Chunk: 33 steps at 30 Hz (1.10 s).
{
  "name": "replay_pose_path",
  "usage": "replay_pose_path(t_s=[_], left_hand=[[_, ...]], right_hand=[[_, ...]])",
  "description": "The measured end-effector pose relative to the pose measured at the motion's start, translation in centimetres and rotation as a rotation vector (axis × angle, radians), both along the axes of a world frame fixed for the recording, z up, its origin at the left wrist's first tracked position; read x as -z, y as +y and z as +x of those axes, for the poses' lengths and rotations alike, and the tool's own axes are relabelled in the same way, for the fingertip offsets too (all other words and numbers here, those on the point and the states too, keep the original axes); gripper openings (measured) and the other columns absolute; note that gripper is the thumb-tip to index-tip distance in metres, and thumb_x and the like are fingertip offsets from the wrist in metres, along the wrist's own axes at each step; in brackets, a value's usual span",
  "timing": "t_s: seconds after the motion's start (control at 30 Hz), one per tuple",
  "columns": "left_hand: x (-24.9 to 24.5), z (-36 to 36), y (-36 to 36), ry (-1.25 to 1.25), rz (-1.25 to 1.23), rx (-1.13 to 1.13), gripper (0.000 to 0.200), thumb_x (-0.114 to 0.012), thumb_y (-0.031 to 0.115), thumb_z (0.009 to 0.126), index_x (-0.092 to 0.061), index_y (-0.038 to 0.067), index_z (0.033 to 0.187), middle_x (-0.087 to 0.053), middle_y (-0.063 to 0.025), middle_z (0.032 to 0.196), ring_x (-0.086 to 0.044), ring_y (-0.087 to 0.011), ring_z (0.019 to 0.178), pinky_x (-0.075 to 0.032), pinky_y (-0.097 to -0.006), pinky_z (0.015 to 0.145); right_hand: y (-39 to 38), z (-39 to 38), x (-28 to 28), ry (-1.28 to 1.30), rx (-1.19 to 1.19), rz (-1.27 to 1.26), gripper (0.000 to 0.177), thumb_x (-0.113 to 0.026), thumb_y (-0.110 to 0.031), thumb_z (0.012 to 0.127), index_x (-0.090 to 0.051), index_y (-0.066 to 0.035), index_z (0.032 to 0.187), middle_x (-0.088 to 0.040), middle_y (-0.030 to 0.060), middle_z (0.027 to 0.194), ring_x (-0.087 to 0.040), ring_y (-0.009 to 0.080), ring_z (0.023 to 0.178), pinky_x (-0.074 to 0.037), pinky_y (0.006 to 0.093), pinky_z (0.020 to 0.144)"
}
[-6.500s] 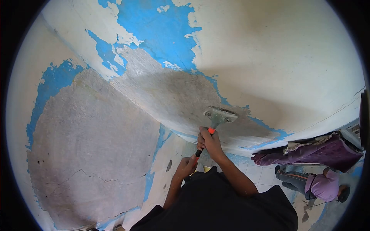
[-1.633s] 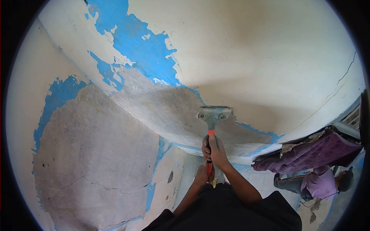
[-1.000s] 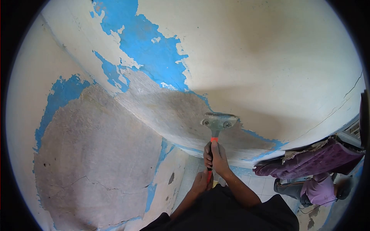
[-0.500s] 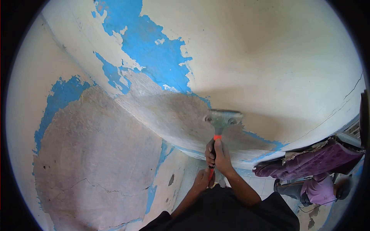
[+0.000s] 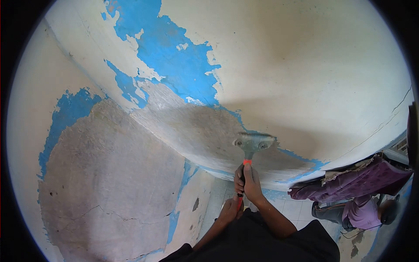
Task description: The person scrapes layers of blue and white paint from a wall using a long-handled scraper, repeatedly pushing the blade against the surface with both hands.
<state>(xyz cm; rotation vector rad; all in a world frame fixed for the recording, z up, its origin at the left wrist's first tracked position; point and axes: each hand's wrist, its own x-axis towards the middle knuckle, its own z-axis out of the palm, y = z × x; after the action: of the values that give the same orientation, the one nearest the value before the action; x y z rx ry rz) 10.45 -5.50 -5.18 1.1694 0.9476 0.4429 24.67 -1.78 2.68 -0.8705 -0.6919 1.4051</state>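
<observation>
A wide-bladed scraper [image 5: 255, 142] with a red-and-black handle lies against the wall, its broad head over a bare grey patch [image 5: 200, 126]. My right hand [image 5: 248, 181] is wrapped around the upper handle, just below the red collar. Lower down, my left hand [image 5: 228, 211] grips the red end of the same handle. The blade's edge is beside a thin line of blue paint [image 5: 238, 117], where the cream coating [image 5: 314, 91] begins. A larger blue area [image 5: 174, 56] with ragged edges shows above.
To the left, the adjoining wall has a big grey patch [image 5: 113, 174] with cracks and a blue border. At right hangs or lies a purple cloth [image 5: 353, 180]. Another person [image 5: 360, 214] in a mauve top is below it. Pale floor tiles [image 5: 288, 209] show behind my arm.
The scraper and both hands have shifted a little down, toward me. More of the blue edge above the blade shows now. The other person is in nearly the same place.
</observation>
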Motion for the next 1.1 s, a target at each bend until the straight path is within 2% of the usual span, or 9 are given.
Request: replay_pose_path(t_s=[0.17, 0.33, 0.5, 0.6, 0.7, 0.8, 0.9, 1.0, 1.1], left_hand=[[-2.8, 0.5, 1.2, -0.026, 0.084, -0.017, 0.068, -0.023, 0.053, 0.099, -0.049, 0.004, 0.059, -0.046, -0.0041, 0.046, -0.045, -0.0142, 0.041, -0.035, -0.0276, 0.042], [-0.9, 0.1, 0.4, 0.018, 0.049, 0.001, 0.069, -0.023, 0.054, 0.099, -0.050, 0.004, 0.060, -0.047, -0.0044, 0.047, -0.045, -0.0143, 0.041, -0.035, -0.0277, 0.042], [-3.0, 1.1, 1.6, -0.056, 0.078, 0.012, 0.069, -0.022, 0.053, 0.099, -0.050, 0.004, 0.060, -0.047, -0.0046, 0.047, -0.046, -0.0149, 0.041, -0.035, -0.0277, 0.042], [-2.2, 1.1, 1.1, -0.056, 0.088, 0.002, 0.069, -0.022, 0.053, 0.099, -0.049, 0.005, 0.059, -0.047, -0.0048, 0.047, -0.046, -0.0152, 0.041, -0.035, -0.0279, 0.042], [-0.2, 0.5, -0.1, -0.082, -0.034, -0.004, 0.068, -0.022, 0.053, 0.099, -0.048, 0.005, 0.059, -0.046, -0.0046, 0.047, -0.045, -0.0152, 0.040, -0.035, -0.0281, 0.042], [-2.4, 0.7, 0.5, -0.068, 0.013, 0.035, 0.067, -0.022, 0.053, 0.099, -0.047, 0.005, 0.060, -0.044, -0.0045, 0.046, -0.044, -0.0152, 0.040, -0.034, -0.0283, 0.041], [-2.3, 0.9, 0.7, -0.098, 0.045, -0.012, 0.067, -0.022, 0.053, 0.099, -0.047, 0.004, 0.061, -0.043, -0.0045, 0.046, -0.044, -0.0153, 0.040, -0.034, -0.0281, 0.041], [-0.5, 0.4, -0.4, -0.140, -0.042, -0.010, 0.067, -0.022, 0.053, 0.099, -0.046, 0.004, 0.060, -0.042, -0.0043, 0.046, -0.043, -0.0149, 0.039, -0.034, -0.0278, 0.041], [-0.4, 0.2, -0.4, -0.094, -0.005, -0.011, 0.067, -0.022, 0.053, 0.099, -0.046, 0.004, 0.060, -0.042, -0.0041, 0.046, -0.043, -0.0148, 0.039, -0.034, -0.0278, 0.041]], right_hand=[[0.6, 0.2, -2.4, -0.007, 0.017, 0.051, 0.048, -0.035, -0.052, 0.098, -0.038, -0.008, 0.080, -0.035, -0.0003, 0.059, -0.034, 0.0079, 0.043, -0.031, 0.0234, 0.039], [0.2, 0.0, -0.1, 0.026, 0.006, -0.001, 0.047, -0.035, -0.051, 0.098, -0.038, -0.008, 0.080, -0.036, -0.0003, 0.058, -0.034, 0.0079, 0.043, -0.031, 0.0234, 0.039], [0.7, 0.7, -3.5, -0.017, 0.020, 0.053, 0.046, -0.035, -0.050, 0.099, -0.038, -0.008, 0.081, -0.036, -0.0003, 0.058, -0.034, 0.0078, 0.043, -0.032, 0.0235, 0.039], [0.5, 0.7, -2.5, -0.014, 0.015, 0.056, 0.046, -0.035, -0.050, 0.098, -0.038, -0.008, 0.080, -0.035, -0.0006, 0.058, -0.034, 0.0078, 0.042, -0.032, 0.0235, 0.038], [-0.3, 0.2, -0.1, -0.026, 0.008, -0.024, 0.046, -0.035, -0.050, 0.099, -0.038, -0.008, 0.080, -0.035, -0.0008, 0.057, -0.035, 0.0079, 0.042, -0.032, 0.0236, 0.038], [0.1, 0.3, -1.7, -0.042, 0.026, -0.020, 0.045, -0.035, -0.049, 0.099, -0.038, -0.008, 0.080, -0.035, -0.0008, 0.057, -0.035, 0.0079, 0.042, -0.032, 0.0237, 0.038], [0.4, 0.2, -1.7, -0.058, 0.023, -0.002, 0.045, -0.034, -0.049, 0.099, -0.037, -0.008, 0.079, -0.035, -0.0008, 0.057, -0.034, 0.0079, 0.042, -0.032, 0.0237, 0.038], [-0.2, 0.0, -0.6, -0.021, 0.012, -0.031, 0.046, -0.034, -0.049, 0.099, -0.037, -0.008, 0.079, -0.034, -0.0009, 0.057, -0.034, 0.0079, 0.042, -0.032, 0.0233, 0.038], [-0.1, 0.0, -0.8, -0.027, 0.006, -0.025, 0.046, -0.034, -0.050, 0.099, -0.037, -0.008, 0.079, -0.034, -0.0006, 0.057, -0.034, 0.0079, 0.043, -0.032, 0.0235, 0.038]])
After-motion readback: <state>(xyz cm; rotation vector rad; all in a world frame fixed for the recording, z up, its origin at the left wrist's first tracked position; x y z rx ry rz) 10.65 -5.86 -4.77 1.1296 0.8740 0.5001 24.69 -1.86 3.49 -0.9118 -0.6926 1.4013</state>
